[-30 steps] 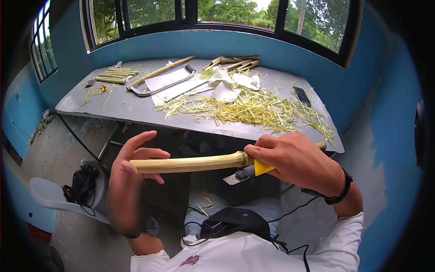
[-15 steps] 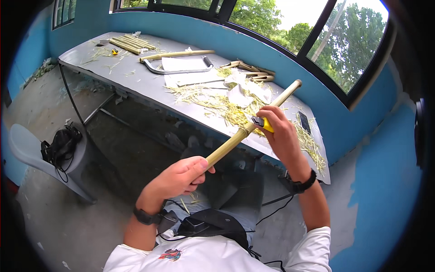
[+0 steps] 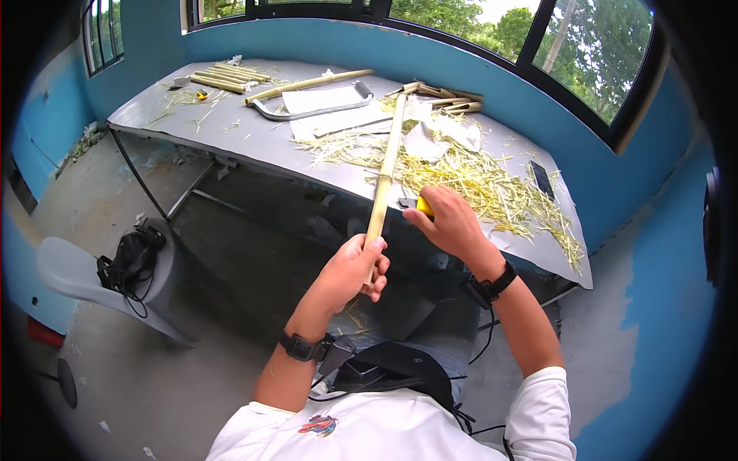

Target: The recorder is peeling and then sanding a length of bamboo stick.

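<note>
My left hand (image 3: pixel 350 273) is wrapped round the near end of a bamboo pole (image 3: pixel 390 146). The pole points away from me across the table's front edge, its far part over the tabletop and a ringed node about midway. In my closed right hand (image 3: pixel 455 223) is a yellow utility knife (image 3: pixel 423 205), its dark metal tip pointing left. The knife sits just right of the pole, below the node, with a small gap between them. Bamboo shavings (image 3: pixel 480 184) lie heaped on the table beyond my right hand.
On the grey table (image 3: pixel 254 138) lie a hacksaw (image 3: pixel 311 115) over white paper, cut bamboo sticks (image 3: pixel 223 78), split bamboo pieces (image 3: pixel 457 106) and a dark phone (image 3: pixel 542 180). At left, a grey plastic chair (image 3: pixel 81 269) holds a black bag (image 3: pixel 132 260). Windows line the far wall.
The bamboo pole has swung from slanting right to nearly straight ahead. My right hand has moved with the knife off the pole, left and nearer me. My left hand has shifted slightly up and right.
</note>
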`<state>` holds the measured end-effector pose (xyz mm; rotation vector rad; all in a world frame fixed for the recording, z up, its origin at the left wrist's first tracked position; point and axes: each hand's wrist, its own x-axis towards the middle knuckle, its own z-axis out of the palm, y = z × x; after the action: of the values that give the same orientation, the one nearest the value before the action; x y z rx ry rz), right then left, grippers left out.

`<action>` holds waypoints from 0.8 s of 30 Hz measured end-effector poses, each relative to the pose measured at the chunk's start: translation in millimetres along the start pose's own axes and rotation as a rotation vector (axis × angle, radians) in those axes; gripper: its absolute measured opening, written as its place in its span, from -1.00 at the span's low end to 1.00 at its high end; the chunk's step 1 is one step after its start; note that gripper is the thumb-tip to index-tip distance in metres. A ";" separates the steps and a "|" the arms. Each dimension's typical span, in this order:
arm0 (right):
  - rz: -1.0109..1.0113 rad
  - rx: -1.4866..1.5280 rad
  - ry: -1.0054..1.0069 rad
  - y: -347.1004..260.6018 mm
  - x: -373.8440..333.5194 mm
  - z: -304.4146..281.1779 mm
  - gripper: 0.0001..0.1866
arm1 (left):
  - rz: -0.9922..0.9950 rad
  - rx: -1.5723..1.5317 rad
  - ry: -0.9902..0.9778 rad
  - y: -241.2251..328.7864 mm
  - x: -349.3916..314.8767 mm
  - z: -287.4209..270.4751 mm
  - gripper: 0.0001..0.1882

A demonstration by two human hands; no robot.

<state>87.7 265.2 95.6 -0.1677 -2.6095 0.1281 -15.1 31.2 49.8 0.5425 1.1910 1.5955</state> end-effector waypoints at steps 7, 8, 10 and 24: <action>-0.093 0.071 0.099 13.3 -0.8 13.1 -0.52 | 0.100 0.040 0.007 -14.3 22.9 6.2 -0.69; -0.120 0.054 0.149 13.7 -0.9 16.0 -0.53 | 0.131 0.035 -0.007 -15.9 26.8 9.0 -0.69; -0.107 0.043 0.175 12.5 -2.0 17.0 -0.52 | 0.084 0.012 0.011 -15.5 29.6 15.8 -0.70; -0.100 0.015 0.166 22.4 -10.4 15.4 -0.50 | 0.064 -0.006 0.139 -19.7 59.9 33.6 -0.61</action>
<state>90.9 284.9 74.4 -0.0401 -2.4450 0.0940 -1.2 99.3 33.5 0.4767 1.2829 1.7134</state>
